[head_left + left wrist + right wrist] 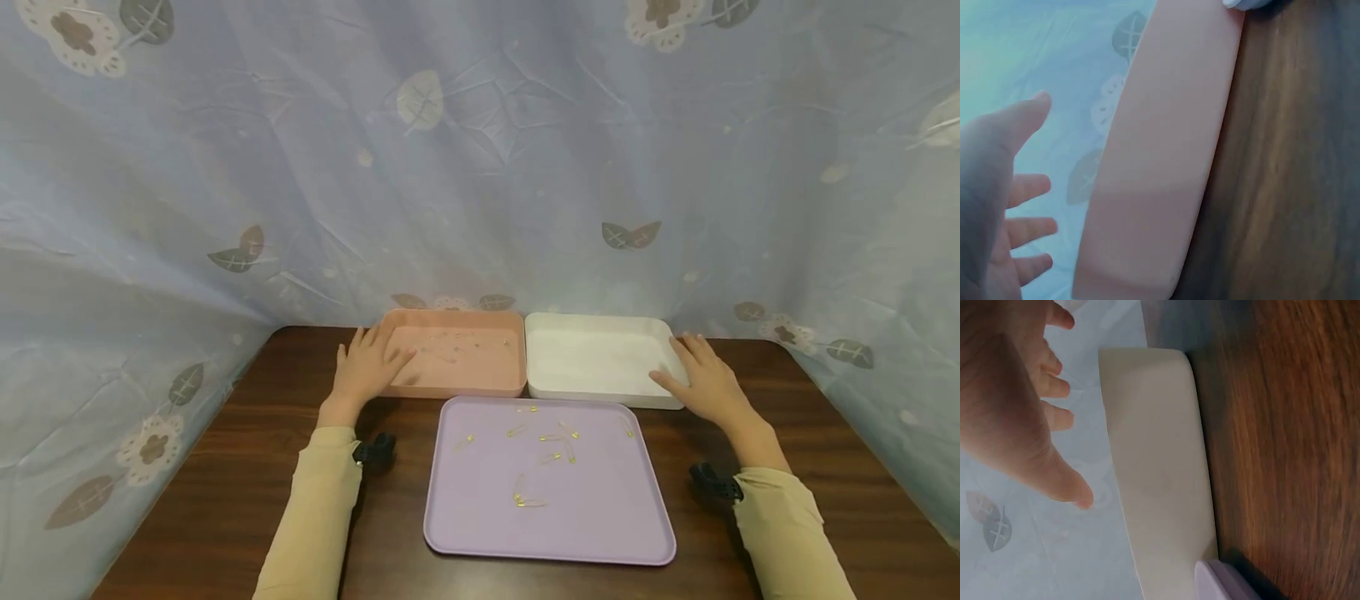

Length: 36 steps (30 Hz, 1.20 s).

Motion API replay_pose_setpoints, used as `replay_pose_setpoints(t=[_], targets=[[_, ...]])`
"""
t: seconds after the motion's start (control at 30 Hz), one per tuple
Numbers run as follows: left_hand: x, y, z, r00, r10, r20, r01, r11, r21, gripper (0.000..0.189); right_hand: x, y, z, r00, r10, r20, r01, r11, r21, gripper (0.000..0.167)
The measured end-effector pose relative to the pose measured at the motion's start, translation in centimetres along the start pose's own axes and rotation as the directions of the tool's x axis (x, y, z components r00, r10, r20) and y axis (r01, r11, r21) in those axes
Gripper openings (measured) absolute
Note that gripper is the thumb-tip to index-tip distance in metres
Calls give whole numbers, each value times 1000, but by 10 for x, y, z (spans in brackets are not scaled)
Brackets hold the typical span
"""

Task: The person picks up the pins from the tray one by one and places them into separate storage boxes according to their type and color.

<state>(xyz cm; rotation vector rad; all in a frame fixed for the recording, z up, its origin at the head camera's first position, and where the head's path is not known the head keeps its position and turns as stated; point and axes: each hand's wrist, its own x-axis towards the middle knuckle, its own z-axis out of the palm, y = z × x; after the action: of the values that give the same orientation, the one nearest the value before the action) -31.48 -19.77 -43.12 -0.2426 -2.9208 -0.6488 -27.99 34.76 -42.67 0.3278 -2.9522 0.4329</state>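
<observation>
My left hand (365,367) is at the left end of the pink tray (480,387), fingers spread and thumb over its rim. In the left wrist view that hand (1007,206) shows beside the tray's outer wall (1154,150), with nothing held. At the right end of the white tray (600,358) is my right hand (705,383), fingers extended and thumb over the edge; the right wrist view shows this hand (1029,406) holding nothing. Several small silvery pins (450,359) lie in the pink tray. Several gold safety pins (567,451) are scattered on the lavender tray (585,533).
The pink and white trays stand side by side at the back of the dark wooden table (225,475), with the lavender tray in front of them. A patterned pale blue cloth (480,167) hangs behind. Black bands (375,451) are on both wrists.
</observation>
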Motion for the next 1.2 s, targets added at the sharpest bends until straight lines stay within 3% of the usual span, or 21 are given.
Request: replay_pose_setpoints(t=[0.1, 0.2, 0.3, 0.47, 0.53, 0.7, 0.8, 1.0, 1.1, 1.2], targets=[[-3, 4, -5, 996, 62, -66, -60, 998, 33, 73, -2, 3, 3, 997, 42, 64, -42, 999, 0, 87], [-5, 8, -8, 980, 136, -144, -124, 988, 90, 65, -3, 7, 5, 992, 66, 104, -66, 998, -3, 88], [-9, 13, -12, 949, 214, -232, -185, 973, 140, 57, -3, 11, 7, 991, 72, 116, -73, 997, 1, 88], [-18, 19, -18, 875, 335, -348, -278, 938, 206, 46, 0, 15, 9, 991, 72, 115, -73, 997, 2, 88], [-22, 20, -19, 849, 373, -374, -313, 925, 214, 43, 1, 16, 10, 990, 73, 118, -75, 997, 6, 88], [-34, 22, -15, 811, 443, -382, -402, 897, 185, 39, 0, 16, 11, 986, 83, 144, -87, 996, 28, 88], [-39, 26, -11, 818, 454, -353, -437, 890, 131, 36, -1, 18, 12, 986, 81, 148, -86, 996, 29, 88], [-50, 36, 1, 880, 413, -233, -445, 890, -104, 31, 0, 20, 14, 983, 85, 162, -92, 995, 37, 89], [-54, 42, 4, 910, 383, -156, -411, 884, -224, 29, 1, 20, 14, 981, 87, 174, -97, 994, 48, 89], [-59, 49, 6, 931, 355, -91, -364, 871, -330, 25, 1, 18, 13, 981, 82, 178, -94, 994, 60, 88]])
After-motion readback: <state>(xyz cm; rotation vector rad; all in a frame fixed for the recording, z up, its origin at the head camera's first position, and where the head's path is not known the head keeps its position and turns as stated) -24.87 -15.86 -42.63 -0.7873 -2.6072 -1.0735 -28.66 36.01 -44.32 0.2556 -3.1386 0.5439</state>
